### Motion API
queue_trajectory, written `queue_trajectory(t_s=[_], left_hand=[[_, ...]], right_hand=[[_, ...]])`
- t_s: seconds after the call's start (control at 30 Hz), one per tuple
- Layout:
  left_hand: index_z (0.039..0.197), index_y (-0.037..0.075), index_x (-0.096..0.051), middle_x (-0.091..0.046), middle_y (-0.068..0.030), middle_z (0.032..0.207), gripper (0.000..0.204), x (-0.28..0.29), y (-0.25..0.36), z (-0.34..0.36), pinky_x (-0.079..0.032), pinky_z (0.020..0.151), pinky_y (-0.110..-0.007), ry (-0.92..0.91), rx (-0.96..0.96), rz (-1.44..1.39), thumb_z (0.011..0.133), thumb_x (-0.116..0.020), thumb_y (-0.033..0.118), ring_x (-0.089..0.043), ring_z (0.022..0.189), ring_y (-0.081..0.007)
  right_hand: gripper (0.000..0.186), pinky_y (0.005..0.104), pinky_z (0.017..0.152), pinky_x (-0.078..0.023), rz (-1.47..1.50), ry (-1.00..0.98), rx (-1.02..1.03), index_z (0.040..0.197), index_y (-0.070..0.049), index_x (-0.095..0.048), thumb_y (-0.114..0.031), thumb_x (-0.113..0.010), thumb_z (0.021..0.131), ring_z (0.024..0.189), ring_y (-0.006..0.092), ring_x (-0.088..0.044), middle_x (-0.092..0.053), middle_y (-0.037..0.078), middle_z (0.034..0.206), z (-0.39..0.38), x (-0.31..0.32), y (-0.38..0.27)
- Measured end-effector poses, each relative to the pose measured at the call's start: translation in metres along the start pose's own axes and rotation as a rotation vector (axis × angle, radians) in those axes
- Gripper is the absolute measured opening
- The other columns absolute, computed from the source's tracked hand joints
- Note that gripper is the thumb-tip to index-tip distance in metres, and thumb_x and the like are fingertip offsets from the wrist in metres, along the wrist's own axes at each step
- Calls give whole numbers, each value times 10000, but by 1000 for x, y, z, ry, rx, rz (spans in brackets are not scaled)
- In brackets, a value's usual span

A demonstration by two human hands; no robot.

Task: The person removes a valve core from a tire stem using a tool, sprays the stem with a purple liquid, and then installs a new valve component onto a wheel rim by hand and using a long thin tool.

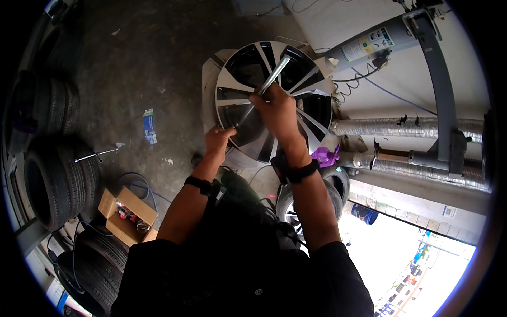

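A two-tone alloy wheel, silver and black with several spokes, lies face up on a machine in front of me. Over it, a long flat metal bar, like a tyre lever, slants from upper right to lower left. My right hand is closed round the bar's middle, above the wheel's centre. At the wheel's lower left edge, my left hand is closed with its thumb at the bar's lower end; its other fingers are mostly hidden. Dark bands circle both my wrists.
Stacked tyres line the left side, near a cross-shaped wheel wrench and an open cardboard box. A blue packet lies on the floor. At right stand a grey machine arm, foil-wrapped pipes and a purple bag.
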State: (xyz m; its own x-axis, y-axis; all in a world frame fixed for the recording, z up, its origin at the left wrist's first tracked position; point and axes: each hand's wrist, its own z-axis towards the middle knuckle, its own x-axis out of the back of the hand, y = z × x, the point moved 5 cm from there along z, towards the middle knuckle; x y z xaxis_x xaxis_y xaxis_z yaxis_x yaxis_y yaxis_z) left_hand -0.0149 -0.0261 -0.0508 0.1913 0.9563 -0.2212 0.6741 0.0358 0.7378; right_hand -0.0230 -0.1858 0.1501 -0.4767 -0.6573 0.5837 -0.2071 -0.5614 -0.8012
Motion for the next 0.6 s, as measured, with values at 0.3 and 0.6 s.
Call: queue_trajectory(t_s=[0.3,0.6], left_hand=[[669,99,-507,-459,36,687,270,1,5,-3,-349,621,-310,23,21,31,680,-774,142,-415,657,-107],[642,107,-485,-449,42,665,297,2,1,-1,-326,599,-300,33,-11,25,671,-779,131,-397,632,-96]], right_hand=[[267,406,598,-523,-161,3,16,874,8,-588,-151,-786,792,693,364,-687,-676,193,743,11,-10,-12],[170,336,701,-535,146,-13,-163,971,-19,-645,-78,-722,832,744,244,-710,-719,145,805,12,-9,17]])
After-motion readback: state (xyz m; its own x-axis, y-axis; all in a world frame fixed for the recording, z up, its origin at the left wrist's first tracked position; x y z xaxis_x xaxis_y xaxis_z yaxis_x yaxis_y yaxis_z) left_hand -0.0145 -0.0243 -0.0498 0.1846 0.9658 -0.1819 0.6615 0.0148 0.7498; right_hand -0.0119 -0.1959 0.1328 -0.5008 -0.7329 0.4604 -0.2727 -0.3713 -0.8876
